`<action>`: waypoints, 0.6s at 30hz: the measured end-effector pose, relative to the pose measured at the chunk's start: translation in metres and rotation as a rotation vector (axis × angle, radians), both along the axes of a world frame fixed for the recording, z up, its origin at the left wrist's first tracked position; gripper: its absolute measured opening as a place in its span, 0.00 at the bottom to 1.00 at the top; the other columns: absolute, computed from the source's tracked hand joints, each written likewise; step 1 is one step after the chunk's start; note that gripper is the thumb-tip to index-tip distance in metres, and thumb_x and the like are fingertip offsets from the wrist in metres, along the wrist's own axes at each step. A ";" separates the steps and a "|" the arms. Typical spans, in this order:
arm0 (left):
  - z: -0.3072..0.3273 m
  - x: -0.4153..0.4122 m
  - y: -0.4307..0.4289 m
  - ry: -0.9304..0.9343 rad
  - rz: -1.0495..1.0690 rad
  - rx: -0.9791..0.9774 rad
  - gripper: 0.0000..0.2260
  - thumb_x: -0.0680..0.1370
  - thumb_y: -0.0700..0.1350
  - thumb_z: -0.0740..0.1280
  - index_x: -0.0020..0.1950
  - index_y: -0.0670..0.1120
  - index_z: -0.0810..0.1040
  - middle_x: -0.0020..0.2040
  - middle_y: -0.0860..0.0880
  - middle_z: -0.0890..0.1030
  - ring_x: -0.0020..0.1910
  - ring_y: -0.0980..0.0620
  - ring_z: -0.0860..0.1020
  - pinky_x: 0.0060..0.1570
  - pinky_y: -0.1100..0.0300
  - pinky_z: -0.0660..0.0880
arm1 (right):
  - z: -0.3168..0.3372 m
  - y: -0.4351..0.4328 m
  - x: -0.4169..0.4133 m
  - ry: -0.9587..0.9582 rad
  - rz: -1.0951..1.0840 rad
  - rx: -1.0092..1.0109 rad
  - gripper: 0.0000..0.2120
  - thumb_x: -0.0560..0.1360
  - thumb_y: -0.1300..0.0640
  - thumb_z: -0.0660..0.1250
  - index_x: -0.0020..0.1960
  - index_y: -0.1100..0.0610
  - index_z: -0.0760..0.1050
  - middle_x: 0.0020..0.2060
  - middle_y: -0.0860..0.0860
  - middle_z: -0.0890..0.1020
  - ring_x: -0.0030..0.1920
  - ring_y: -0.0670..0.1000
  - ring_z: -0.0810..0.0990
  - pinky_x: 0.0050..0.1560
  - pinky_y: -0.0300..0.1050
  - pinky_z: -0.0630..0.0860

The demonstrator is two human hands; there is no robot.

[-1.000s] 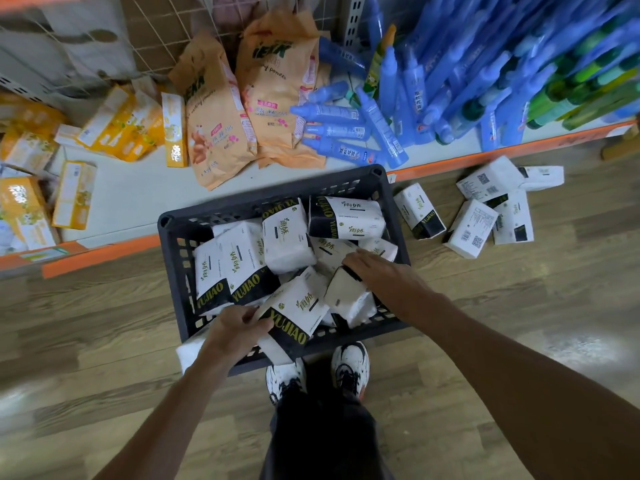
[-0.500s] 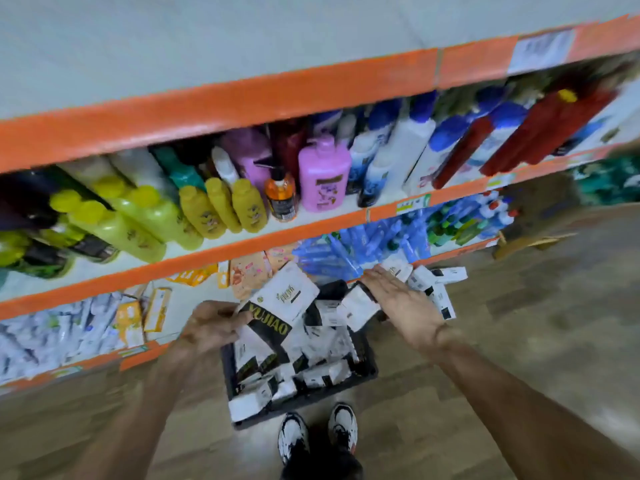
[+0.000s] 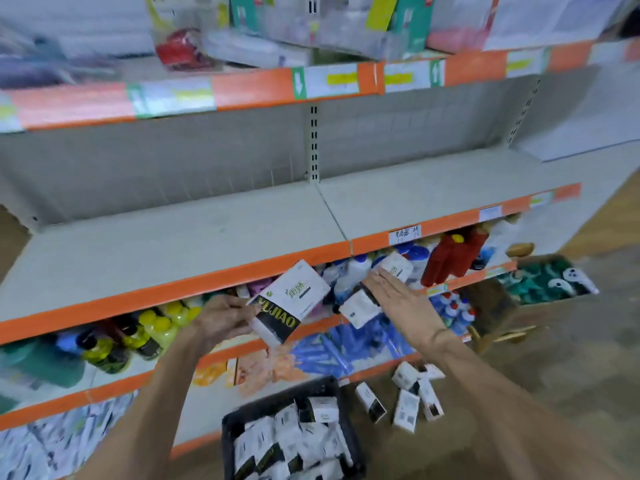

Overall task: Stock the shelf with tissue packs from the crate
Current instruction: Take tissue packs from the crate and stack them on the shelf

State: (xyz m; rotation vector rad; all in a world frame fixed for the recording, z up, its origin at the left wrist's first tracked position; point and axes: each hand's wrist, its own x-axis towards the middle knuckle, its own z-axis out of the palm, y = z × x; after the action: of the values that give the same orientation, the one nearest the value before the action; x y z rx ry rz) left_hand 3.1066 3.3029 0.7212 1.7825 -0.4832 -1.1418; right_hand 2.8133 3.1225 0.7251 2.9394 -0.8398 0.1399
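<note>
My left hand (image 3: 221, 320) grips a white and black tissue pack (image 3: 289, 301), tilted, just below the orange front edge of a bare grey shelf (image 3: 194, 237). My right hand (image 3: 398, 299) holds two more white tissue packs (image 3: 360, 306), its fingers stretched along them and the thumb hidden underneath. Both hands are raised in front of the shelf unit. On the floor below stands the dark plastic crate (image 3: 232, 431), with several tissue packs (image 3: 294, 438) inside.
Coloured bottles (image 3: 450, 258) fill the shelf under the bare one, and blue bottles (image 3: 325, 351) lie lower down. Packaged goods (image 3: 242, 39) sit on the top shelf. Several small white boxes (image 3: 405, 407) lie on the wooden floor right of the crate. A box of green items (image 3: 543, 278) stands at the right.
Both hands lifted packs out of the crate and rose to shelf height. The view swung up from the crate to the bare middle shelf.
</note>
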 end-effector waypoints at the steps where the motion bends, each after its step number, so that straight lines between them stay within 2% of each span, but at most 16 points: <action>1: 0.011 -0.006 -0.005 -0.016 0.001 -0.007 0.07 0.76 0.39 0.70 0.50 0.36 0.78 0.43 0.43 0.77 0.44 0.50 0.78 0.40 0.64 0.81 | 0.006 -0.009 -0.004 -0.012 -0.004 -0.042 0.50 0.43 0.81 0.70 0.66 0.63 0.76 0.64 0.56 0.77 0.66 0.54 0.74 0.54 0.47 0.78; 3: 0.030 -0.017 -0.017 -0.029 0.022 -0.030 0.05 0.76 0.39 0.69 0.45 0.38 0.78 0.41 0.44 0.78 0.42 0.51 0.78 0.41 0.64 0.81 | 0.024 -0.026 -0.007 -0.037 0.014 -0.057 0.49 0.46 0.82 0.69 0.67 0.64 0.73 0.66 0.58 0.76 0.66 0.56 0.75 0.56 0.49 0.79; 5: 0.043 -0.026 -0.029 -0.025 0.047 -0.057 0.06 0.76 0.40 0.69 0.42 0.38 0.79 0.37 0.46 0.82 0.41 0.52 0.80 0.40 0.64 0.81 | 0.043 -0.040 -0.008 -0.088 0.047 -0.056 0.46 0.56 0.83 0.65 0.73 0.65 0.64 0.72 0.59 0.67 0.73 0.57 0.66 0.64 0.51 0.74; 7: 0.053 -0.033 -0.040 -0.035 0.084 -0.079 0.07 0.76 0.40 0.69 0.41 0.36 0.79 0.34 0.47 0.83 0.36 0.55 0.82 0.40 0.64 0.81 | 0.061 -0.053 -0.008 -0.069 0.099 -0.058 0.43 0.67 0.81 0.58 0.78 0.61 0.50 0.78 0.54 0.52 0.78 0.53 0.50 0.75 0.46 0.59; 8: 0.056 -0.035 -0.044 -0.048 0.110 -0.092 0.08 0.77 0.40 0.69 0.39 0.37 0.79 0.32 0.47 0.82 0.34 0.55 0.81 0.40 0.64 0.81 | 0.068 -0.061 -0.007 -0.052 0.110 -0.035 0.42 0.71 0.79 0.56 0.79 0.59 0.45 0.78 0.51 0.47 0.78 0.51 0.45 0.76 0.43 0.52; 9: 0.061 -0.037 -0.048 -0.065 0.136 -0.108 0.10 0.77 0.40 0.69 0.37 0.38 0.79 0.32 0.46 0.80 0.33 0.55 0.80 0.40 0.64 0.81 | 0.073 -0.069 -0.004 -0.055 0.111 -0.031 0.41 0.73 0.77 0.56 0.79 0.58 0.44 0.79 0.51 0.45 0.78 0.49 0.44 0.75 0.42 0.49; 12: 0.076 -0.034 -0.052 -0.112 0.203 -0.132 0.15 0.78 0.41 0.67 0.30 0.41 0.79 0.33 0.43 0.77 0.31 0.54 0.78 0.40 0.63 0.81 | 0.078 -0.086 0.012 -0.112 0.105 -0.060 0.41 0.72 0.76 0.62 0.79 0.57 0.49 0.79 0.52 0.50 0.78 0.49 0.47 0.75 0.44 0.56; 14: 0.085 -0.027 -0.054 -0.106 0.202 -0.150 0.19 0.79 0.41 0.65 0.29 0.39 0.81 0.31 0.43 0.80 0.29 0.52 0.80 0.36 0.65 0.80 | 0.076 -0.094 0.027 -0.132 0.075 -0.065 0.39 0.71 0.75 0.65 0.77 0.57 0.56 0.78 0.52 0.57 0.78 0.49 0.53 0.71 0.47 0.67; 16: 0.089 -0.017 -0.058 -0.099 0.216 -0.169 0.18 0.80 0.41 0.63 0.34 0.35 0.81 0.36 0.39 0.82 0.34 0.49 0.82 0.34 0.67 0.79 | 0.072 -0.101 0.042 -0.149 0.040 -0.074 0.38 0.68 0.73 0.70 0.74 0.55 0.62 0.75 0.50 0.64 0.76 0.49 0.59 0.62 0.47 0.75; 18: 0.085 -0.001 -0.065 -0.080 0.313 -0.171 0.12 0.80 0.41 0.64 0.41 0.34 0.78 0.43 0.39 0.80 0.40 0.51 0.81 0.35 0.67 0.79 | 0.065 -0.107 0.056 -0.147 0.019 -0.065 0.39 0.63 0.72 0.74 0.70 0.54 0.66 0.72 0.50 0.69 0.74 0.49 0.64 0.54 0.46 0.79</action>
State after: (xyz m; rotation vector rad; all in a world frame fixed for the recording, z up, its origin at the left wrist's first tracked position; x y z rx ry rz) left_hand 3.1059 3.2379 0.8059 1.6877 -0.3239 -0.7911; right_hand 2.8691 3.0155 0.7905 2.9049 -0.8094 0.3816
